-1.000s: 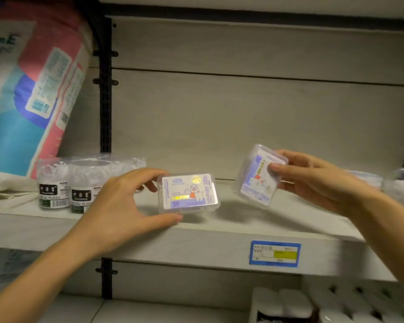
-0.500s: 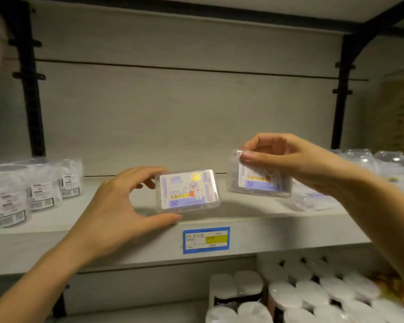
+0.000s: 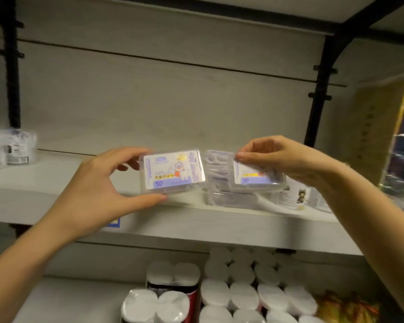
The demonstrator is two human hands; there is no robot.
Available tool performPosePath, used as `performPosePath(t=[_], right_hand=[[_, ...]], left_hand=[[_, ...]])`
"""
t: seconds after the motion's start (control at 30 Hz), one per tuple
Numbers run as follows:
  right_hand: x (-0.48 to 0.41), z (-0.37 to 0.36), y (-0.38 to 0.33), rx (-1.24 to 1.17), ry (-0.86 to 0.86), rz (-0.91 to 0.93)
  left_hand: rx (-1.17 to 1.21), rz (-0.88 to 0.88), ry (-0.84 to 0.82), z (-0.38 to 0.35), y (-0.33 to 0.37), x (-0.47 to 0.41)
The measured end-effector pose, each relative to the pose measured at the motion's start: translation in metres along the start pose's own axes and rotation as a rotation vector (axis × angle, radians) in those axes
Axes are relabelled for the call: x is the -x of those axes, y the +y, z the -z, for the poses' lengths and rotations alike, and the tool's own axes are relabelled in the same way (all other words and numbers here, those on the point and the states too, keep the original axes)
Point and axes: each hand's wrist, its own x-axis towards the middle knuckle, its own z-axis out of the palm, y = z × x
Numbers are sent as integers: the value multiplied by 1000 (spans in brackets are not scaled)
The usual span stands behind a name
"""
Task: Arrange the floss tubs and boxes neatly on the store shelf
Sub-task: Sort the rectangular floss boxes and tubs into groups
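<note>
Left hand [image 3: 91, 190]: fingers curled along the top edge, thumb under the bottom edge, pinching the left floss box [image 3: 173, 171] by its left end; box held label-forward, above the front of the shelf [image 3: 219, 227].
Right hand [image 3: 287, 159]: thumb and fingers closed on the top-left corner of the right floss box [image 3: 254, 177]; box tilted slightly, sitting on or just over the stack of clear floss boxes [image 3: 229, 197] on the shelf; contact with the stack cannot be judged.
Box spacing: the two held boxes are just beside each other, the near edges almost touching.
Left box label: white and purple, cartoon figure, yellow band with characters too blurred to read, "50" on the purple strip at lower left.
Right box label: partly covered by the fingers; yellow band and "50" legible.
Floss tubs [image 3: 9, 150]: clear round tubs with dark labels at the far left of the shelf, well apart from the hands; text unreadable.
Lower shelf: wrapped white rolls [image 3: 238, 292].
Shelf edge: blue price tag [image 3: 113, 223], mostly hidden behind the left forearm.
</note>
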Motion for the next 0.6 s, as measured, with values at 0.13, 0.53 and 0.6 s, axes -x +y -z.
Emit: performPosePath(t=[0.13, 0.53, 0.6], right_hand=[[-23, -15, 10, -97, -39, -36], [-46, -25, 30, 31, -90, -17], [-42, -24, 28, 91, -1, 38]], left_hand=[[-28, 25, 12, -7, 20, 3], [-54, 71, -50, -10, 28, -10], [-35, 81, -66, -12, 29, -14]])
